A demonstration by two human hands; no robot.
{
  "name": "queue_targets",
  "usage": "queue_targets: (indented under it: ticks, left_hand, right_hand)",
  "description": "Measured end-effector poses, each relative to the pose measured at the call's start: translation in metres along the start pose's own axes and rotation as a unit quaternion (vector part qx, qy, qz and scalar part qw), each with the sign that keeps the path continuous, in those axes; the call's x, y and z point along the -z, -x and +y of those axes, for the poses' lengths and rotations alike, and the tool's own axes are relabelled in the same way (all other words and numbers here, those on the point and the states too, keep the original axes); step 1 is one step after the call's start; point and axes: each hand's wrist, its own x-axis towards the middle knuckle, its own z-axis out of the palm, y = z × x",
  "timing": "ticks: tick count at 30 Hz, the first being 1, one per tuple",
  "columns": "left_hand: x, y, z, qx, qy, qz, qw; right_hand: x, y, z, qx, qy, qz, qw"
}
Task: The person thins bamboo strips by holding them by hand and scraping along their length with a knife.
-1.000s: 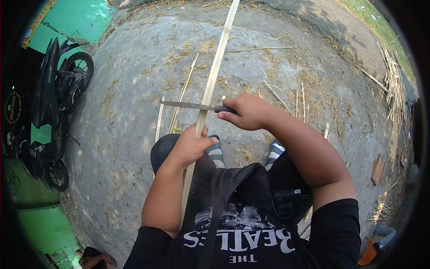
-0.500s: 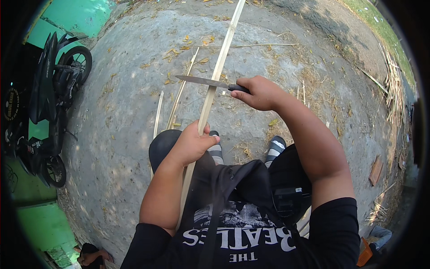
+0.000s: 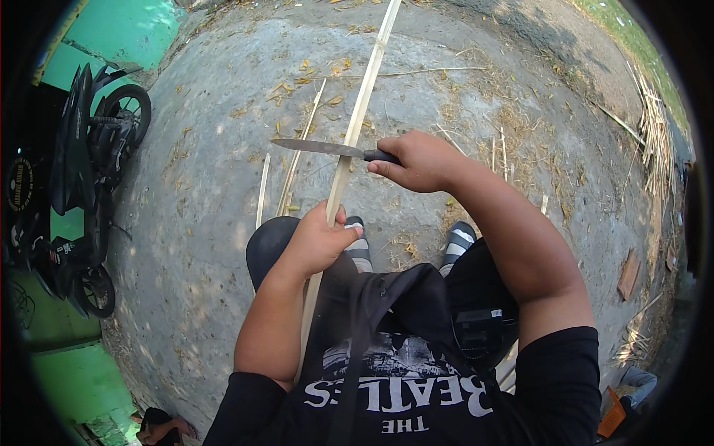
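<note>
L hand [image 3: 318,241] wraps fingers tight round a long pale bamboo strip [image 3: 362,104], low near the lap, so the strip runs steady from body out over the concrete ground [image 3: 208,193]. R hand [image 3: 416,160] is fisted shut on the dark handle of a knife [image 3: 327,149], blade laid flat across the strip just above the L hand, prob. to bear on its edge. Thin slivers [image 3: 297,160] lie beside the strip; parked motorbike [image 3: 89,171] well apart at left, dry stalks [image 3: 654,111] at far right.

Concrete ground [image 3: 223,186], sunlit; motorbike [image 3: 82,186] w/ green wall [image 3: 119,30].
</note>
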Motion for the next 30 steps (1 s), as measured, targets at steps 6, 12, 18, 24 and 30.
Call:
queue_targets:
  ticks: [6,12,18,24,30]
  left_hand:
    - [0.001,-0.004,0.002,-0.012,-0.047,0.010,0.999]
    - [-0.001,-0.001,0.004,-0.031,-0.072,0.000,0.997]
    - [0.004,-0.001,-0.003,-0.011,-0.027,-0.018,0.999]
    - [0.000,-0.006,-0.013,-0.027,-0.081,-0.018,0.996]
    - [0.006,-0.005,-0.013,-0.036,-0.002,-0.039,0.999]
  right_hand:
    - [0.004,-0.007,0.014,-0.031,-0.013,0.015,0.999]
    - [0.011,-0.010,0.027,-0.072,-0.038,0.032,0.996]
    - [0.000,-0.003,-0.002,-0.032,0.001,0.018,0.999]
    - [0.007,-0.011,0.032,-0.099,-0.018,0.050,0.994]
    - [0.006,-0.002,-0.001,-0.044,0.030,0.003,0.999]
